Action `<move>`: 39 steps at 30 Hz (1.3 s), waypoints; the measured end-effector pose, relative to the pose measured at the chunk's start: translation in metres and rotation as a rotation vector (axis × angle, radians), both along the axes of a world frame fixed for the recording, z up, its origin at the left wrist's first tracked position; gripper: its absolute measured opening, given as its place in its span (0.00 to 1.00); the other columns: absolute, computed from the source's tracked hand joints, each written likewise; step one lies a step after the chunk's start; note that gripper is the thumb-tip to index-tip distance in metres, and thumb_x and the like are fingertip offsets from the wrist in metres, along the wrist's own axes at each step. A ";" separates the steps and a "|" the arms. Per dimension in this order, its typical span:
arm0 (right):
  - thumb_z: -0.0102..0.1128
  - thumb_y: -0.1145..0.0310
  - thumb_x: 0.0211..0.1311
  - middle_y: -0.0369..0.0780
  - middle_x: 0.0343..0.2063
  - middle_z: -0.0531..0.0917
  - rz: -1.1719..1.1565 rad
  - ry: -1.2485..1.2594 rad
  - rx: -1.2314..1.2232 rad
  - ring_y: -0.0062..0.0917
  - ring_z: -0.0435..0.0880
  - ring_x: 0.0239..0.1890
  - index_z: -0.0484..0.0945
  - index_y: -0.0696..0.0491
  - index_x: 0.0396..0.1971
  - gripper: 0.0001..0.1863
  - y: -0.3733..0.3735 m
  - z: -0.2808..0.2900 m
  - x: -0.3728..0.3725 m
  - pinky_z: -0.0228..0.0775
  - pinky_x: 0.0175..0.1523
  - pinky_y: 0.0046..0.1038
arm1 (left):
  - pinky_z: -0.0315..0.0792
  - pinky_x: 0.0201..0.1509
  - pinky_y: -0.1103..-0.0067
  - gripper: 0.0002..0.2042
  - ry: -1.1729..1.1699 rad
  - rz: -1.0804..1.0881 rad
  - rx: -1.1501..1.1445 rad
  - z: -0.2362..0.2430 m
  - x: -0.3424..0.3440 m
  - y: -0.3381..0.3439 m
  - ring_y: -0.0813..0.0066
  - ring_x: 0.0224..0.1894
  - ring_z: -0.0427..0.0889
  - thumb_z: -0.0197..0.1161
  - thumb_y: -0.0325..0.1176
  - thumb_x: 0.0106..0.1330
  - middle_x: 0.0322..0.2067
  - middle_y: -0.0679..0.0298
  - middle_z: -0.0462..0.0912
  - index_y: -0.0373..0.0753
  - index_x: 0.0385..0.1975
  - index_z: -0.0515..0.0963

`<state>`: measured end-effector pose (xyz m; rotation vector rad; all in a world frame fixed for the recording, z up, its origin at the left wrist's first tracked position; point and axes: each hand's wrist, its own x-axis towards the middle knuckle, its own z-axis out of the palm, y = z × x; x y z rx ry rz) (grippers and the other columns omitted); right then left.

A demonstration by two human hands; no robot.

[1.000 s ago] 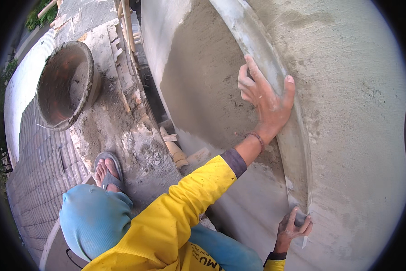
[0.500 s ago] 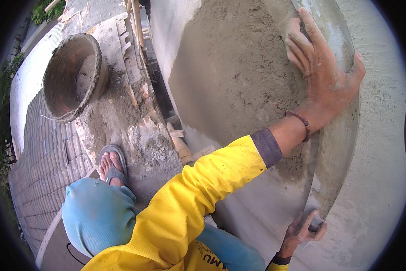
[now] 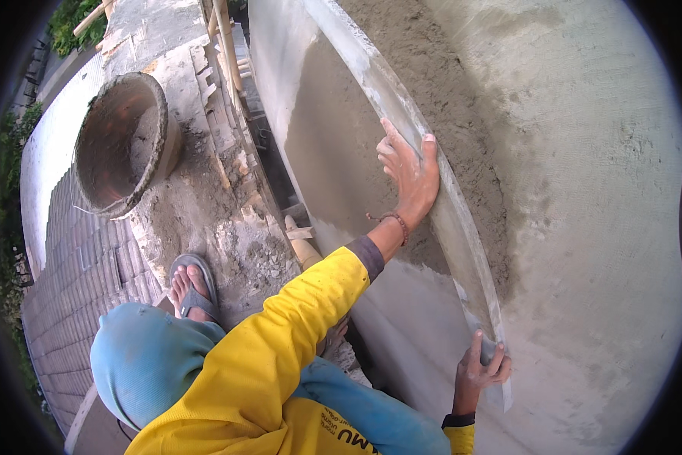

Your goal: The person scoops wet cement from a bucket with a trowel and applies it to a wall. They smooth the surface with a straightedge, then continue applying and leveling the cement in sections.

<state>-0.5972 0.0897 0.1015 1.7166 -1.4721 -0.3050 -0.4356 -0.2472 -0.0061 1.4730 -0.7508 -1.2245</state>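
Both hands are on a long, pale, cement-smeared straightedge (image 3: 373,76) lying against the plastered wall (image 3: 591,235). My left hand (image 3: 410,174) grips it around its middle, fingers curled at the left edge and thumb on the right one. My right hand (image 3: 479,375) holds the straightedge near its lower end. Wet, darker mortar (image 3: 329,136) covers the wall left of the bar, and a rough, lumpy band of it (image 3: 470,136) shows along the bar's right side.
At left a mortar-crusted bucket (image 3: 125,144) rests on a debris-covered ledge (image 3: 174,212), beside my sandalled foot (image 3: 193,288). Ridged roofing (image 3: 90,303) lies beyond. Bamboo poles (image 3: 227,45) and a narrow dark gap (image 3: 276,178) run between ledge and wall.
The straightedge and both hands swung right, the upper part furthest, then came back left, now further left than at first. The rough mortar band is now uncovered to its right.
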 end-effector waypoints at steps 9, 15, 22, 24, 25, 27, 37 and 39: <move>0.66 0.68 0.61 0.52 0.64 0.59 -0.083 -0.050 -0.211 0.50 0.63 0.58 0.82 0.44 0.56 0.21 -0.030 0.044 0.015 0.66 0.58 0.52 | 0.54 0.59 0.55 0.45 -0.163 0.306 -0.518 0.180 0.008 -0.055 0.48 0.55 0.59 0.54 0.43 0.69 0.57 0.36 0.55 0.24 0.72 0.33; 0.67 0.68 0.61 0.52 0.63 0.60 -0.100 -0.027 -0.130 0.49 0.63 0.58 0.82 0.42 0.55 0.21 -0.035 0.037 0.020 0.65 0.59 0.51 | 0.58 0.67 0.58 0.36 -0.138 0.279 -0.394 0.166 0.017 -0.040 0.45 0.59 0.66 0.48 0.48 0.75 0.57 0.36 0.65 0.26 0.72 0.47; 0.65 0.70 0.64 0.40 0.62 0.66 -0.041 0.052 0.074 0.42 0.67 0.55 0.85 0.31 0.51 0.19 -0.022 0.005 0.011 0.62 0.54 0.41 | 0.44 0.73 0.56 0.44 0.035 0.036 0.126 -0.020 0.005 -0.013 0.45 0.66 0.54 0.43 0.58 0.72 0.62 0.41 0.55 0.30 0.75 0.38; 0.62 0.70 0.66 0.37 0.62 0.68 -0.047 0.108 0.143 0.39 0.68 0.54 0.84 0.28 0.50 0.19 -0.026 0.006 0.011 0.61 0.53 0.41 | 0.42 0.74 0.56 0.44 0.074 0.001 0.277 -0.063 0.006 -0.007 0.43 0.68 0.52 0.43 0.59 0.72 0.63 0.41 0.54 0.31 0.75 0.37; 0.62 0.69 0.66 0.36 0.62 0.69 -0.033 0.120 0.179 0.38 0.68 0.54 0.84 0.27 0.51 0.19 -0.028 0.008 0.011 0.60 0.53 0.40 | 0.42 0.74 0.56 0.44 0.085 0.001 0.326 -0.075 0.006 -0.005 0.44 0.68 0.52 0.44 0.58 0.72 0.63 0.41 0.54 0.31 0.75 0.37; 0.62 0.66 0.66 0.34 0.61 0.70 -0.031 0.129 0.223 0.35 0.69 0.54 0.83 0.25 0.53 0.20 -0.031 0.011 0.011 0.59 0.55 0.38 | 0.42 0.74 0.55 0.44 0.102 -0.006 0.372 -0.083 0.004 -0.003 0.43 0.68 0.51 0.44 0.57 0.72 0.63 0.41 0.53 0.30 0.75 0.36; 0.61 0.70 0.67 0.35 0.59 0.70 -0.006 0.048 0.146 0.35 0.70 0.48 0.82 0.27 0.55 0.22 -0.041 -0.005 0.021 0.62 0.50 0.36 | 0.45 0.74 0.56 0.44 0.054 0.006 0.200 -0.065 0.012 -0.024 0.41 0.69 0.51 0.45 0.56 0.72 0.65 0.36 0.52 0.27 0.74 0.38; 0.61 0.71 0.66 0.34 0.58 0.71 0.006 0.082 0.173 0.34 0.69 0.48 0.82 0.27 0.55 0.22 -0.050 -0.025 0.024 0.62 0.50 0.36 | 0.47 0.74 0.55 0.44 0.054 -0.035 0.331 -0.083 0.020 -0.035 0.40 0.70 0.52 0.44 0.56 0.72 0.66 0.34 0.53 0.29 0.75 0.38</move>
